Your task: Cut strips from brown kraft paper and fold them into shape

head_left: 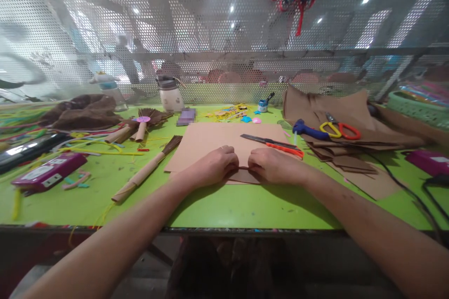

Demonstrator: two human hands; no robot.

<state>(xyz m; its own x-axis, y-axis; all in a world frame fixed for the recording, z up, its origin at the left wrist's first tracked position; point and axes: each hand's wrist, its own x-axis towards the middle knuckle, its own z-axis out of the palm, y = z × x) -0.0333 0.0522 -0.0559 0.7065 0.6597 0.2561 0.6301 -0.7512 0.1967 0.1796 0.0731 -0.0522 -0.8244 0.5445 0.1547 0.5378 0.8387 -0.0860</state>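
My left hand [217, 164] and my right hand [270, 164] are close together at the near edge of a tan cardboard sheet [206, 138]. The fingers of both are closed in a pinch on a folded piece of brown paper [245, 176], whose crease runs between them. Part of the paper is hidden under the fingers. Just beyond my right hand, a utility knife [280, 145] with an orange handle and its blade out lies on the cardboard. Left of the sheet is a rolled brown paper tube [140, 178] with a fringed end.
Scissors [340, 131] and a blue glue gun [310, 131] rest on stacked brown paper [326, 107] at right. Purple power strips [51, 171] are at both sides, with a black cable [396, 182] at right. A jar [170, 93] stands before a perforated metal screen [217, 23].
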